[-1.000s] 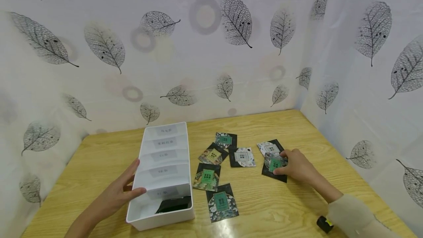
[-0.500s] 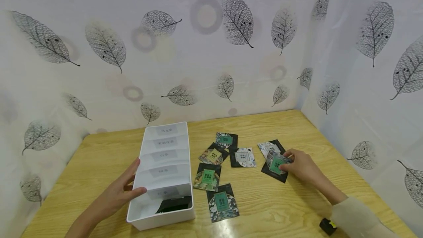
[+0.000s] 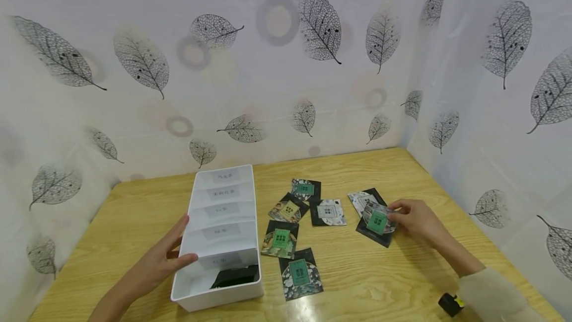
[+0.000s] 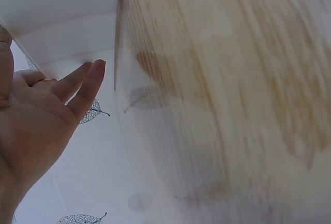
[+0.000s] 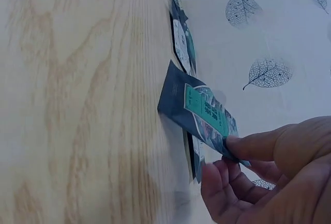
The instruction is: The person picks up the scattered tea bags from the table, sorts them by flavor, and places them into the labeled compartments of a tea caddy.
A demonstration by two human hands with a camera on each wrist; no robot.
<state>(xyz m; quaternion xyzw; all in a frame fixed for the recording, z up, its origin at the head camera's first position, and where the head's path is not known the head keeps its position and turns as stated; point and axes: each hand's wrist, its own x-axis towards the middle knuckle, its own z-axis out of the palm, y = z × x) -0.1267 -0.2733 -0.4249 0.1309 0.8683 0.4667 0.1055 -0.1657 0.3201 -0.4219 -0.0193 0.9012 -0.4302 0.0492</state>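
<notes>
My right hand [image 3: 417,220] pinches a black tea sachet [image 3: 377,221] with a green label by its right edge, thumb on top. In the right wrist view, the tea sachet slants up from the table, its held end raised. Behind it a white-patterned sachet [image 3: 361,200] is partly covered. My left hand [image 3: 154,265] rests at the left side of a white divided box [image 3: 214,299], thumb reaching over the rim. The left wrist view shows its fingers extended beside the box wall [image 4: 67,32]. A dark sachet [image 3: 237,277] lies in the box's nearest compartment.
Several sachets lie between the box and my right hand: a yellow-labelled one [image 3: 289,208], a green-labelled one [image 3: 280,239], a white one [image 3: 328,212], and a floral one [image 3: 301,275] nearest me. Labelled dividers [image 3: 223,232] split the box. A small black object [image 3: 450,304] is near my right sleeve.
My right hand has drawn slightly right and toward me, and the green-labelled tea sachet in its fingers has shifted right and tilted up. My left hand and the box stay put.
</notes>
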